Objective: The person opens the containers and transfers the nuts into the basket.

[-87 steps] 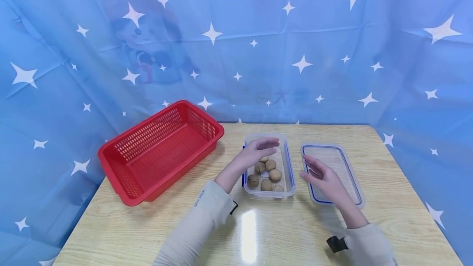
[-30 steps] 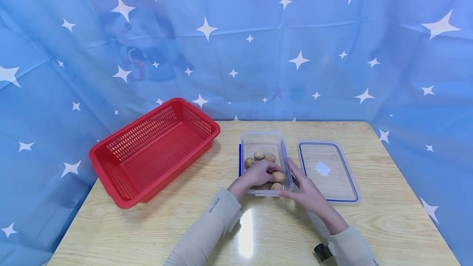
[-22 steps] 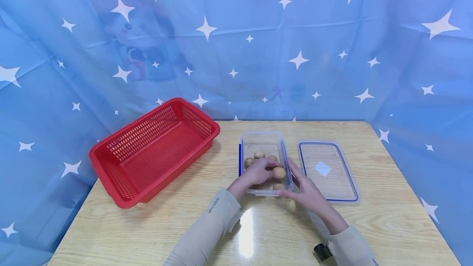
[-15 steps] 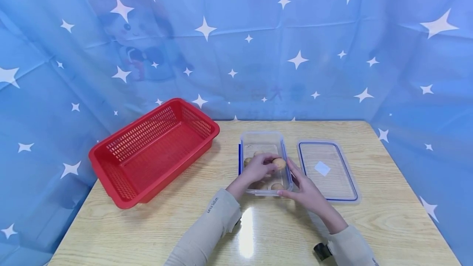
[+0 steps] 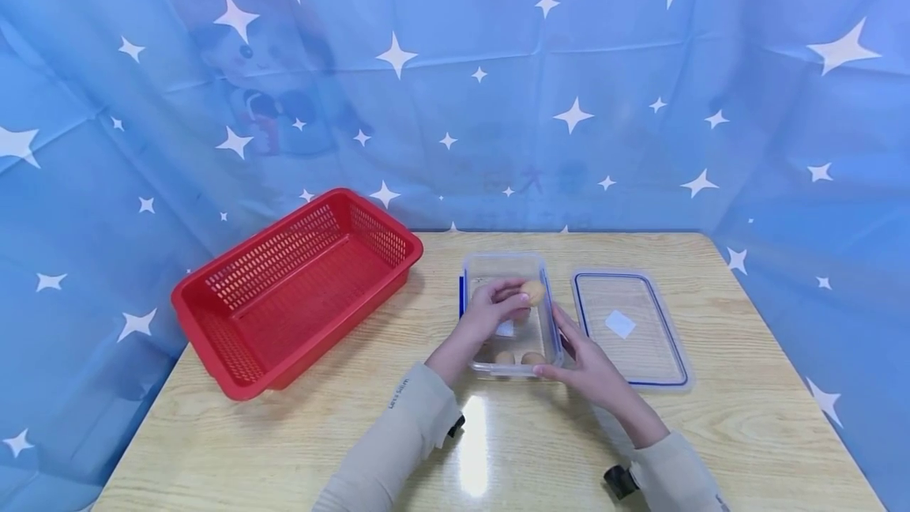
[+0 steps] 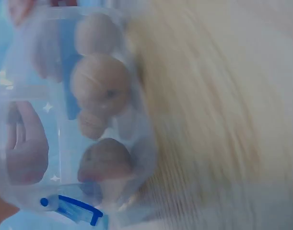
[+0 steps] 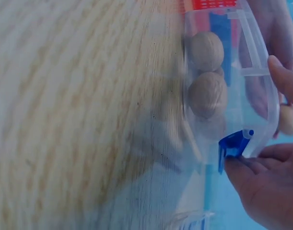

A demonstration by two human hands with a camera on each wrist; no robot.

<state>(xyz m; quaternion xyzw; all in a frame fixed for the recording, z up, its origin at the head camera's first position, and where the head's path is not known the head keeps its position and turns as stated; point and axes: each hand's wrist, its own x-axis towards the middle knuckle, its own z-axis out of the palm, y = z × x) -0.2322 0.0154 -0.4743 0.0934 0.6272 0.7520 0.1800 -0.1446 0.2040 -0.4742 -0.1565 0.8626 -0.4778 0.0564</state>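
Note:
In the head view my left hand (image 5: pixel 489 313) pinches a walnut (image 5: pixel 533 292) between thumb and fingers, raised over the inside of a clear plastic food box (image 5: pixel 498 370) with blue clips. My right hand (image 5: pixel 593 370) holds the box at its near right corner, thumb on the front rim and fingers along the right side. In the right wrist view these fingers (image 7: pixel 240 175) lie by a blue clip (image 7: pixel 232 146). Several more walnuts (image 7: pixel 207 96) show through the box wall; some are hidden behind my left hand from above.
A red perforated basket (image 5: pixel 334 350) stands to the left with nothing in it. Right of the box lies its clear lid (image 5: pixel 650 366) with a blue seal, a white square label (image 5: pixel 621 324) on it. Behind the wooden table (image 5: pixel 554 449) hangs a blue star-patterned curtain (image 5: pixel 455 101).
My left hand went down into the box, took hold of a walnut and has lifted it up and away from me. My right hand moved from over the lid onto the box and stayed there.

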